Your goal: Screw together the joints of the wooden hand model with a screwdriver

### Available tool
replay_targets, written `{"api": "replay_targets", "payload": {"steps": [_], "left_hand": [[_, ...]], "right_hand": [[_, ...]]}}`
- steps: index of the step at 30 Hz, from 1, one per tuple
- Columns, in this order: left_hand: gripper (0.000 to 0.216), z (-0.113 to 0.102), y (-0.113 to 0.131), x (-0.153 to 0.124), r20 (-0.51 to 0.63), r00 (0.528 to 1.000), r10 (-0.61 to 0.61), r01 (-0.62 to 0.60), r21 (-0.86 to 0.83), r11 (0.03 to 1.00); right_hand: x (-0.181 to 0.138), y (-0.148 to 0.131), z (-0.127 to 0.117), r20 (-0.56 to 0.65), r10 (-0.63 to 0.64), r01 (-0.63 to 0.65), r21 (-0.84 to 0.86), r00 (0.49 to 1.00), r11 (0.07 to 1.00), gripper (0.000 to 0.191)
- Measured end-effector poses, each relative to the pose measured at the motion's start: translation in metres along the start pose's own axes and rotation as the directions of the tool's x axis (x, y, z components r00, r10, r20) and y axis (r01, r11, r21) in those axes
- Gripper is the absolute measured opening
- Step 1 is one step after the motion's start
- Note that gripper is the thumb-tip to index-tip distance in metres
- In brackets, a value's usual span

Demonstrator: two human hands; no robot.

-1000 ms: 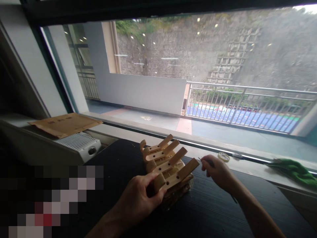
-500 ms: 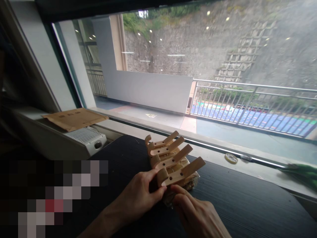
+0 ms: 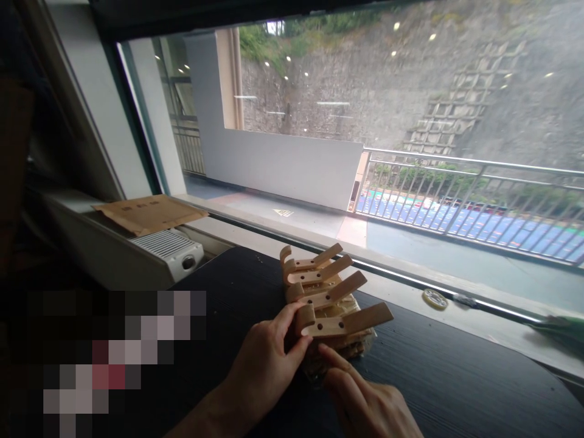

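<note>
Several pale wooden hooks stand in a row on a clear-wrapped pack point(image 3: 360, 344). The nearest wooden hook point(image 3: 331, 326) has a curled end at left, a long straight arm at right and two dark holes between. My left hand point(image 3: 264, 359) grips its curled end between thumb and fingers. Just below this hook, my right hand point(image 3: 365, 395) has its index finger stretched toward the pack's near side, the other fingers bent under. No object shows in it; its thumb is hidden. Behind stand a second hook point(image 3: 326, 298), a third hook point(image 3: 314, 277) and another.
The pack rests on a dark table point(image 3: 456, 377) beside a window. A roll of tape point(image 3: 435, 299) lies on the sill, with something green at far right. At left a brown envelope point(image 3: 150, 214) lies on a white vented unit point(image 3: 182, 267). A blurred patch covers the lower left.
The view has shifted, so the scene sits slightly further right. My right index finger has come away from the hook's lower edge and straightened. My left hand keeps its hold.
</note>
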State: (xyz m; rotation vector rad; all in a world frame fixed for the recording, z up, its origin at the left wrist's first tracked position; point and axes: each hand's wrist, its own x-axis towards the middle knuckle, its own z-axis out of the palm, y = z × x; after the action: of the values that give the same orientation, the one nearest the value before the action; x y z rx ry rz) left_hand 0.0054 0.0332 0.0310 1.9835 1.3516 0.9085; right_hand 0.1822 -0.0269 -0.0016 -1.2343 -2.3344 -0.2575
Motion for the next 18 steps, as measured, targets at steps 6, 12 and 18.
{"api": "replay_targets", "payload": {"steps": [6,12,18], "left_hand": [[0.034,-0.009,0.006,0.000,0.158,0.987,0.001,0.032,-0.203,0.979],[0.044,-0.008,0.000,0.002,0.185,0.982,0.022,0.030,-0.274,0.961],[0.028,-0.003,-0.006,0.007,0.310,0.950,0.035,0.123,-0.476,0.871]], "right_hand": [[0.002,0.000,-0.002,-0.060,0.001,0.001,0.034,0.998,0.999,0.047],[-0.001,0.000,0.004,-0.029,0.015,-0.014,0.044,0.999,0.999,0.041],[0.016,0.012,-0.028,-0.076,0.164,-0.127,0.353,0.984,0.927,0.012]]}}
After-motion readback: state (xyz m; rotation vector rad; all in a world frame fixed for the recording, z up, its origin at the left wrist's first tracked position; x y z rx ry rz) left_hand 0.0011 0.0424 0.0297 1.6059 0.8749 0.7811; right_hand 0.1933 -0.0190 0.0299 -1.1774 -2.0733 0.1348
